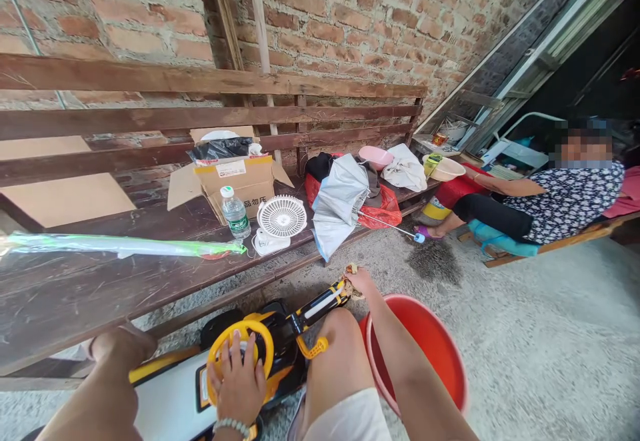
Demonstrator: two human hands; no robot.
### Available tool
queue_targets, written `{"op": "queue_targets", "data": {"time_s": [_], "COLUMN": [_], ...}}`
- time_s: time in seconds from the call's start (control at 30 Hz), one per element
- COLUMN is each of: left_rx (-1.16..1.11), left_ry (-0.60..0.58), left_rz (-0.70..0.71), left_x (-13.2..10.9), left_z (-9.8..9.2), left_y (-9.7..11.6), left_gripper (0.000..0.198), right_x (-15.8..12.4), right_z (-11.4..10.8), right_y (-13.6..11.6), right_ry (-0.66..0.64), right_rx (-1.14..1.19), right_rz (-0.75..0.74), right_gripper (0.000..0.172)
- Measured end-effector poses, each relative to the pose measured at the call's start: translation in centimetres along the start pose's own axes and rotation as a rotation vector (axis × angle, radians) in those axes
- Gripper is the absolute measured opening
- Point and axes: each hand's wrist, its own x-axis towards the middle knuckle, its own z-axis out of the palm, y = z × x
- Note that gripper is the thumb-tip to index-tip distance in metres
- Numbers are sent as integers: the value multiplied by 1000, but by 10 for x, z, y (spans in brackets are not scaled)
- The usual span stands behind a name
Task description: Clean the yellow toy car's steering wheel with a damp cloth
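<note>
Toy vehicle point(170, 394) under the left hand point(239, 378), boom point(320, 306) toward the right hand point(364, 282); red tub point(440, 344) beside the right forearm point(393, 338); open cardboard box point(257, 178) beyond both hands, black plastic point(223, 150) inside; yellow steering wheel point(269, 348) beneath spread left fingers point(237, 353); tan thing point(355, 291), too small to identify, clamped in the right hand at the boom's tip.

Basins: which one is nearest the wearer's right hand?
The big red basin on the floor, beside the right hand; the pink basin and cream basin are smaller and farther off.
</note>
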Motion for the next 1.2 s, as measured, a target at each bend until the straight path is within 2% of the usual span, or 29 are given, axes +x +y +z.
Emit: {"op": "queue_targets", "data": {"time_s": [0.17, 0.4, 0.47, 0.53, 0.6, 0.67, 0.73, 0.77, 0.93, 1.07, 1.2], "left_rx": [-27, -48, -34, -9, 14, 27, 33, 34, 26, -11, -43], "left_ry": [-10, -14, -24, -36, -43, -38, -25, -20, -43, -58, -49], "left_rz": [-6, -7, -9, -12, -12, -10, -13, -9, 15, 17, 4], "left_x": [0, 1, 2, 3, 3, 2, 1, 1, 5, 7, 6], "left_z": [7, 6, 2, -3, -7, -9, -7, -5, 0, -3, -4], "left_y": [-4, -2, -1, 2, 3, 3, 2, 1, -4, -4, -3], "left_gripper": [59, 57, 58, 58, 58, 59, 58, 59, 61, 60, 61], "right_x": [-9, -36, -35, -34, -36, -42, -47, -49, -46, -44, -55], "right_z": [2, -21, -29, -31, -27, -16, -4, 1, 8, 9, 11], "right_y": [11, 47, 43, 32, 16, 2, -8, -12, -25, -35, -37], "right_ry": [45, 84, 126, 139, 68, -51, -92, -72, -63, -72, -41], "right_rx": [-153, -165, -109, 47, 244, 300, 55, 6, -445, -513, -565], "right_rz": [88, 80, 61, 14, -43, -90, -156, -160, -196, -179, -188], "right_gripper": [26, 12, 18, 23, 24, 20, 13, 12, 34, 40, 41]}}
